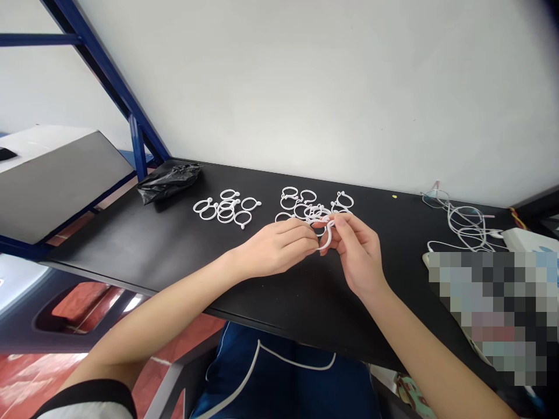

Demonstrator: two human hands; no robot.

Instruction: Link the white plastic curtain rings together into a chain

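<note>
A white plastic ring with a small knob, like a curtain ring point(329, 237), is held between both hands above the black table point(279, 302). My left hand point(277, 247) grips its left side, fingers bent and pressed together. My right hand point(361, 251) pinches its upper right part between thumb and fingers. Just behind my hands lies a loose pile of similar white rings point(312, 213), partly hidden by my fingers. Farther left, a smaller group of white rings point(227, 206) lies on the table, several of them overlapping.
A crumpled black plastic bag point(170, 183) lies at the table's back left. At the right are tangled white cables point(467, 233), glasses point(437, 199), a white box point(528, 240) and a pixelated area. A blue metal frame point(109, 87) rises at the left beside a white wall point(327, 87).
</note>
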